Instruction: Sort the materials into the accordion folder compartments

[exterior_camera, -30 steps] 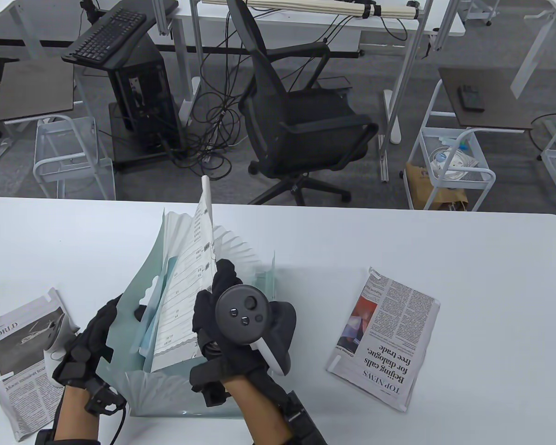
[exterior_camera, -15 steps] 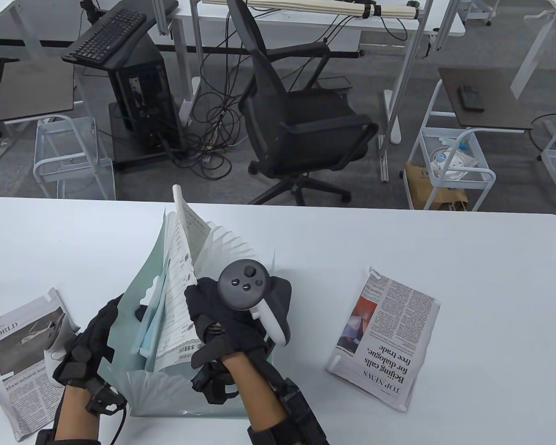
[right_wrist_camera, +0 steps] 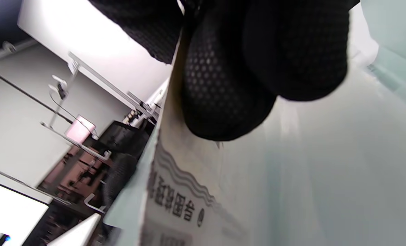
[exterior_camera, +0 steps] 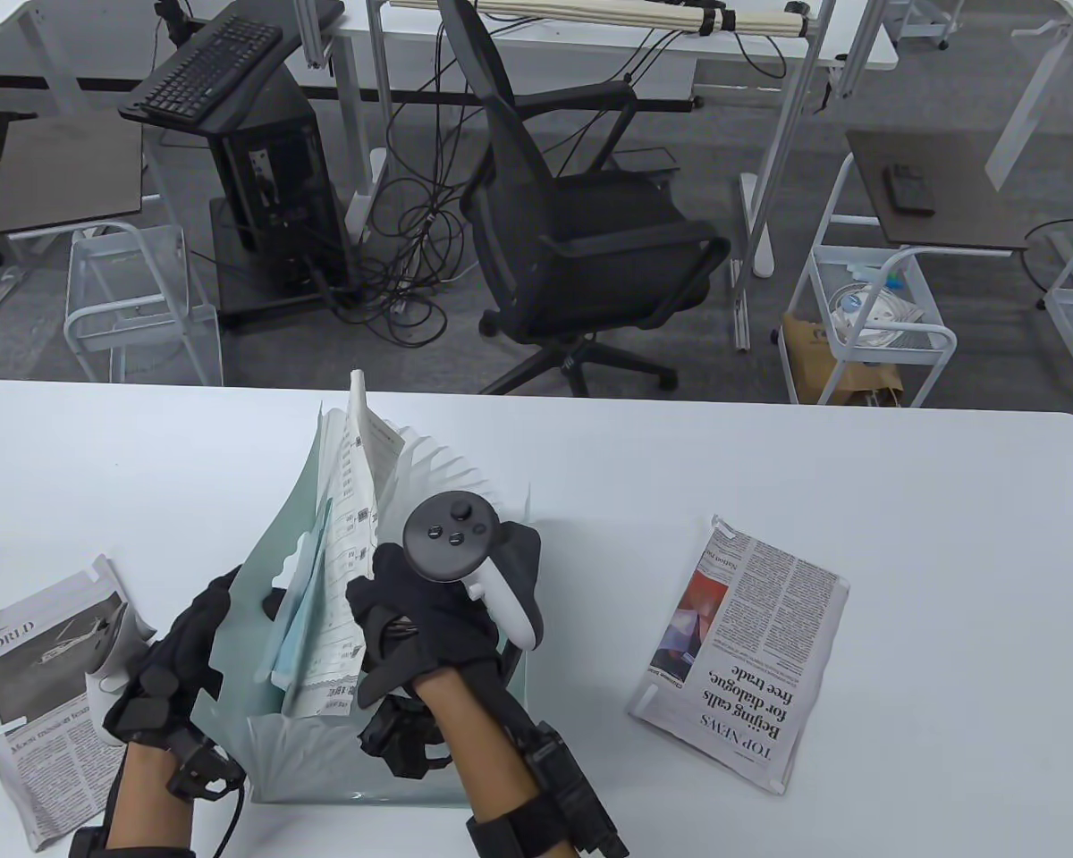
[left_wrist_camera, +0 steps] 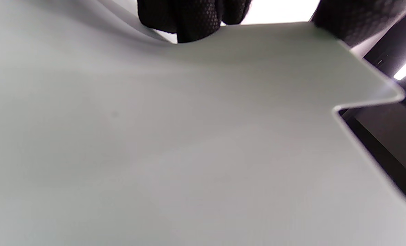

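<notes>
A pale green accordion folder (exterior_camera: pixel 259 581) stands open on the table, its pleats fanned out. My left hand (exterior_camera: pixel 174 666) grips its front flap, which fills the left wrist view (left_wrist_camera: pixel 175 143). My right hand (exterior_camera: pixel 411 617) grips a white printed booklet (exterior_camera: pixel 344 554) that stands inside a compartment near the front; in the right wrist view my fingertips (right_wrist_camera: pixel 230 85) press on its printed edge (right_wrist_camera: pixel 175 201). A light blue sheet (exterior_camera: pixel 297 617) sits in a compartment in front of it.
A folded newspaper (exterior_camera: pixel 740 651) with a "TOP NEWS" headline lies on the table to the right. Another newspaper (exterior_camera: pixel 31 688) headed "WORLD" lies at the left front edge. Beyond the table's far edge stands a black office chair (exterior_camera: pixel 572 223).
My right hand has tipped the booklet leftward toward the folder's front and pushed it lower into the compartment. My left hand has kept its hold on the flap.
</notes>
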